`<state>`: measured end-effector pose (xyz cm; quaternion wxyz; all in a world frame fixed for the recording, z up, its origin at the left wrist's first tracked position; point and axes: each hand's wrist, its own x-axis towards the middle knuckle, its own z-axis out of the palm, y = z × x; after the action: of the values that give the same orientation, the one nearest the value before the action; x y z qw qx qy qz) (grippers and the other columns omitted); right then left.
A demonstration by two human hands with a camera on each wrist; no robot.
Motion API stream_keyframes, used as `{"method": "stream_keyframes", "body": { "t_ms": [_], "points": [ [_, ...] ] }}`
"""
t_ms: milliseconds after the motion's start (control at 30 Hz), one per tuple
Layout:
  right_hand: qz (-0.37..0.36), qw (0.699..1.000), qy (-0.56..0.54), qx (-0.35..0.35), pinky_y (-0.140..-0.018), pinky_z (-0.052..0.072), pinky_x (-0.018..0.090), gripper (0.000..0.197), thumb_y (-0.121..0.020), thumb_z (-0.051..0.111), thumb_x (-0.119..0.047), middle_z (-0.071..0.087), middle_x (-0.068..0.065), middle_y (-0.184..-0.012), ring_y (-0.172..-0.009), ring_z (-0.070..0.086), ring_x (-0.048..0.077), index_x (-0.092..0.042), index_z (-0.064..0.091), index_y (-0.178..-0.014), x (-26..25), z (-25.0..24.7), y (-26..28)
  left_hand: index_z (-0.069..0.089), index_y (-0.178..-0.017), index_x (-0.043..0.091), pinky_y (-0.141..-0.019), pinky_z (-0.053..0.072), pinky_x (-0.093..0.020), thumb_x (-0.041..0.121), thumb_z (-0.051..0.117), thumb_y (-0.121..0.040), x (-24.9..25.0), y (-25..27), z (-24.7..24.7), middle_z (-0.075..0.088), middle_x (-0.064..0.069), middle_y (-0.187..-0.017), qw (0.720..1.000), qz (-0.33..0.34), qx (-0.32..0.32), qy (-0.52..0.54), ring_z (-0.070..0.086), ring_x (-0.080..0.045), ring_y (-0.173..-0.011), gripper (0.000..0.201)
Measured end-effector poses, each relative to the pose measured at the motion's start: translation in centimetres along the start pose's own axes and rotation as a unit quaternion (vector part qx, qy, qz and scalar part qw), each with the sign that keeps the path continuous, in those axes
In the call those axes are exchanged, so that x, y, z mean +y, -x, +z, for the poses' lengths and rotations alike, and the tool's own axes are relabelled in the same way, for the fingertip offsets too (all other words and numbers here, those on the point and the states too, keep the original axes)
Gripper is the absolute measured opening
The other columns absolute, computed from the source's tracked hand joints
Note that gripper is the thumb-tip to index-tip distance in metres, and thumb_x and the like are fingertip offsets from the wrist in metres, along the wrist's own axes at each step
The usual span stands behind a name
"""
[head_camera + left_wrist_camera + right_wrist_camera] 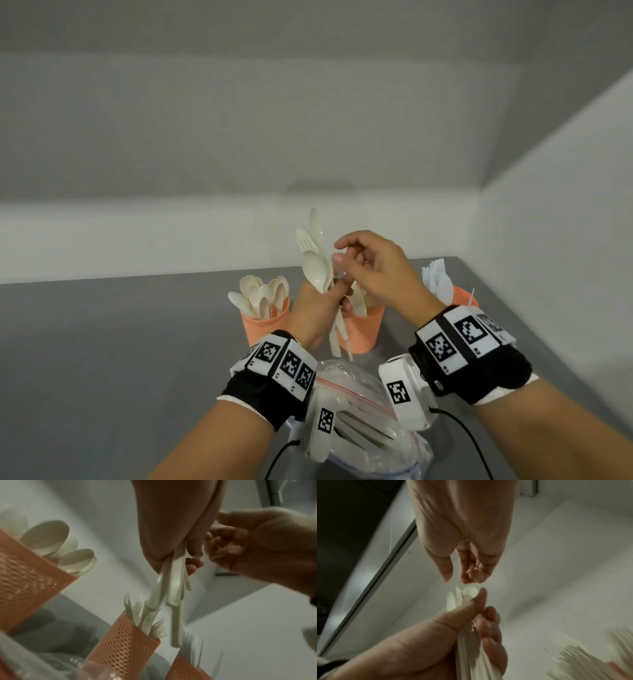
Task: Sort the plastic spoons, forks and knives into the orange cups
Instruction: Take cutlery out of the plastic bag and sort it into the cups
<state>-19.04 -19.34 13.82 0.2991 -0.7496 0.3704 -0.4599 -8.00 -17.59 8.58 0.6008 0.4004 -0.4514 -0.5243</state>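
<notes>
My left hand [334, 296] grips a bundle of white plastic cutlery [313, 263] upright, spoon and fork heads on top, handles [173, 595] hanging below the fist. It hovers above the middle orange mesh cup [359, 334], which holds forks [149, 620]. My right hand [339, 251] is right beside the bundle's heads, its fingers [467, 577] loosely curled just short of the tips [469, 592], with nothing between them. The left cup [262, 325] holds spoons. The right cup [460, 296], holding knives [435, 277], is partly hidden by my right wrist.
A clear zip bag [359, 387] with more white cutlery lies on the grey table [120, 342] near me, under my wrists. White walls close off the table at the back and on the right. Cables trail from both wrist units.
</notes>
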Motion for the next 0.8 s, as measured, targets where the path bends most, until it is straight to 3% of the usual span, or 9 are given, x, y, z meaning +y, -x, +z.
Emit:
{"method": "stream_keyframes", "body": {
  "t_ms": [100,200,233,300,400,500,600,700,800],
  "points": [
    [0.013,0.995,0.085,-0.044,-0.064,0.041,0.015,0.023,-0.086,0.063,-0.017,0.050,-0.005,-0.076,-0.061,0.048,0.005,-0.014,0.063,-0.108,-0.2,0.6,-0.9,0.056,-0.107,-0.004,-0.043,0.043,-0.023,-0.002,0.055,-0.087,-0.1,0.4,-0.1,0.055,-0.006,-0.061,0.999,0.023,-0.009,-0.040,0.049,-0.011,-0.041,0.020],
    [0.062,0.992,0.034,-0.106,-0.053,0.045,0.018,0.026,-0.093,0.052,-0.020,0.051,-0.005,-0.070,-0.050,0.051,0.005,-0.018,0.056,-0.119,-0.6,0.4,-1.5,0.055,-0.088,0.001,-0.046,0.047,-0.024,-0.001,0.061,-0.085,0.3,0.6,-0.8,0.058,-0.002,-0.059,0.996,0.023,-0.069,-0.055,0.052,-0.014,-0.042,0.007],
    [0.073,0.989,0.033,-0.126,-0.049,0.044,0.017,0.026,-0.095,0.048,-0.022,0.052,-0.004,-0.066,-0.043,0.050,0.003,-0.020,0.054,-0.120,-0.8,0.3,-1.6,0.051,-0.084,0.004,-0.047,0.048,-0.025,-0.002,0.060,-0.085,0.6,0.7,-1.0,0.059,0.001,-0.059,0.994,0.015,-0.089,-0.054,0.053,-0.014,-0.043,0.011],
    [0.071,0.986,0.060,-0.136,-0.048,0.044,0.015,0.025,-0.096,0.045,-0.022,0.052,-0.003,-0.063,-0.038,0.048,0.001,-0.019,0.053,-0.120,-1.0,0.3,-1.9,0.047,-0.083,0.007,-0.051,0.051,-0.026,-0.004,0.058,-0.086,1.0,0.9,-1.1,0.059,0.003,-0.059,0.992,-0.003,-0.110,-0.060,0.055,-0.014,-0.046,0.016],
    [0.056,0.991,0.084,-0.093,-0.045,0.041,0.012,0.015,-0.090,0.055,-0.018,0.054,0.002,-0.079,-0.037,0.049,0.000,-0.015,0.054,-0.104,-1.0,0.7,-2.3,0.049,-0.091,0.004,-0.058,0.051,-0.028,-0.001,0.057,-0.088,1.0,1.3,-1.1,0.056,-0.005,-0.064,0.991,-0.012,-0.089,-0.102,0.056,-0.014,-0.051,0.010],
    [0.041,0.989,0.110,-0.089,-0.048,0.037,0.009,0.020,-0.080,0.068,-0.017,0.051,0.004,-0.085,-0.048,0.045,0.003,-0.016,0.057,-0.097,-0.8,1.0,-2.3,0.050,-0.104,0.003,-0.069,0.050,-0.033,0.004,0.055,-0.089,0.7,1.2,-1.1,0.054,-0.004,-0.074,0.986,0.005,-0.058,-0.157,0.056,-0.013,-0.061,0.016],
    [0.038,0.987,0.136,-0.082,-0.054,0.035,0.010,0.037,-0.075,0.074,-0.031,0.046,-0.003,-0.085,-0.060,0.041,0.004,-0.014,0.060,-0.104,-1.1,1.3,-2.0,0.048,-0.111,0.004,-0.060,0.048,-0.023,0.003,0.052,-0.091,0.8,1.2,-0.9,0.053,-0.004,-0.075,0.978,0.026,-0.042,-0.202,0.054,-0.008,-0.058,0.021],
    [0.023,0.975,0.204,-0.083,-0.063,0.035,0.018,0.038,-0.083,0.064,-0.035,0.041,-0.006,-0.087,-0.066,0.040,0.003,-0.012,0.056,-0.113,-1.3,2.0,-1.9,0.042,-0.115,0.004,-0.053,0.047,-0.014,-0.004,0.049,-0.090,1.1,1.3,-0.6,0.053,-0.004,-0.078,0.974,0.044,-0.029,-0.218,0.053,-0.009,-0.063,0.028],
    [0.018,0.955,0.275,-0.106,-0.074,0.041,0.030,0.029,-0.095,0.047,-0.027,0.049,0.004,-0.097,-0.083,0.052,0.018,-0.006,0.053,-0.113,-1.2,2.2,-1.9,0.044,-0.111,0.007,-0.055,0.047,-0.010,-0.010,0.055,-0.084,1.3,1.5,-0.7,0.055,0.001,-0.079,0.979,0.056,-0.024,-0.193,0.055,-0.006,-0.067,0.034]
  ]
}}
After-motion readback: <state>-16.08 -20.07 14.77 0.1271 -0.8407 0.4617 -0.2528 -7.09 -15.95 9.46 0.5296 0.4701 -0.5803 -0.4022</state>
